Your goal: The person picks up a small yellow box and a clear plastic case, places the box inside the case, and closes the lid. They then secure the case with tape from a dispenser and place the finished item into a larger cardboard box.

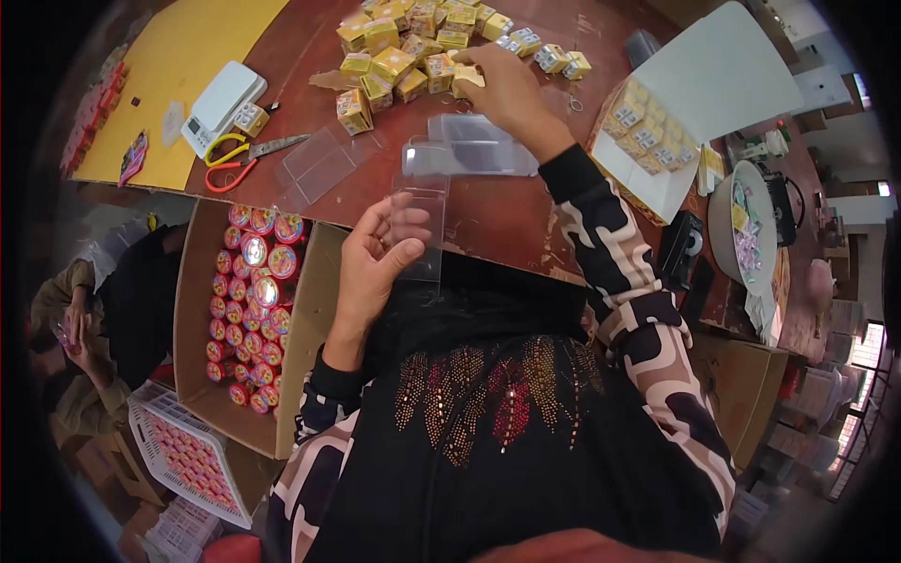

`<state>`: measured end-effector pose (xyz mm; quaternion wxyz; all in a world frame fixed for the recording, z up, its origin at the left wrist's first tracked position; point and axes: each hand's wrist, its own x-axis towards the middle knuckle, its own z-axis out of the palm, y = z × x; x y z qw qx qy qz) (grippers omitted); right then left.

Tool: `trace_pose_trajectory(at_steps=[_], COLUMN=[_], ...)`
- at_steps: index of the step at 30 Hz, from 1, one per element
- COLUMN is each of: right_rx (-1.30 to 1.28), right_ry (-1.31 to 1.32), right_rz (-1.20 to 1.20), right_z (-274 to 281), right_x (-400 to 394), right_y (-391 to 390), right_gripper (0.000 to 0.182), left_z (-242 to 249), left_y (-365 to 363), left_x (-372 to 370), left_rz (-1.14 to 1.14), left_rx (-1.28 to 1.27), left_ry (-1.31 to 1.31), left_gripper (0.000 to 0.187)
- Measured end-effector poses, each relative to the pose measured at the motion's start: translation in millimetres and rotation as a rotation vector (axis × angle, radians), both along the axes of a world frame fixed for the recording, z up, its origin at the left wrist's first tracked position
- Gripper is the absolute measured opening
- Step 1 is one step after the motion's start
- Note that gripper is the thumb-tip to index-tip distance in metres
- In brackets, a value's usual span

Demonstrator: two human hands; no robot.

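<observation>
My left hand (374, 258) holds a clear plastic sleeve box (423, 220) upright near the table's front edge, thumb and fingers pinching its side. My right hand (507, 89) reaches far forward and closes on a small yellow box (466, 78) at the edge of a pile of yellow boxes (404, 47). More flat clear plastic sleeves (469, 150) lie on the brown table (497, 220) between the two hands.
Scissors with red and yellow handles (246, 155) and a white scale (223, 105) lie at left by a yellow sheet (178, 66). A cardboard box of round red tins (251, 300) stands below the table edge. An open carton of yellow boxes (648, 131) sits right. A person (75, 328) sits far left.
</observation>
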<state>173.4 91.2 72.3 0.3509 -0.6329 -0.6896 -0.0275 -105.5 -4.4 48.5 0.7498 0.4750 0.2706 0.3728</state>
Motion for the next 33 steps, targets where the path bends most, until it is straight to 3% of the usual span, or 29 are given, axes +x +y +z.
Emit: trace_pose_trajectory(at_steps=[1,4,11,17,19,20,22,29,33], right_rx=[0.013,-0.116,-0.271,0.148,-0.253,-0.255,-0.377,-0.062,0.041], right_ry=[-0.197,-0.293,-0.151,-0.211,0.054,0.053,0.683,1.042,0.826], right_rz=[0.01,-0.022,0.181,0.224,0.174,0.174,0.347,0.487,0.46], right_z=[-3.5,-17.5,-24.1,-12.2,18.4,23.5,29.8,57.7,54.1], right_x=[0.5,0.4,13.0,13.1,13.2,16.4,24.3,1.3,-4.9], right_y=[15.4,47.0,59.9,41.4,0.3,-17.5,-54.7,-159.1,-176.5], right_gripper=[0.036,0.037,0.036,0.039,0.047,0.047,0.046,0.036,0.036], left_z=[-2.1,-5.1,-2.8,12.0,15.4,15.8,15.1,23.3,32.2], left_y=[0.3,1.0,4.3,0.6,-0.7,-0.3,-0.5,-13.4,-22.9], left_x=[-1.4,-4.2,-7.4,0.0,-1.9,-2.6,1.1,41.2,54.2], left_rz=[0.009,0.089,0.159,0.168,0.179,0.169,0.137,-0.077,-0.152], left_rx=[0.0,0.035,-0.032,-0.024,-0.023,-0.003,0.015,0.11,0.105], left_ry=[0.001,0.048,0.079,0.002,-0.002,0.031,0.067,0.072,0.05], left_gripper=[0.057,0.051,0.046,0.048,0.049,0.051,0.053,0.056,0.057])
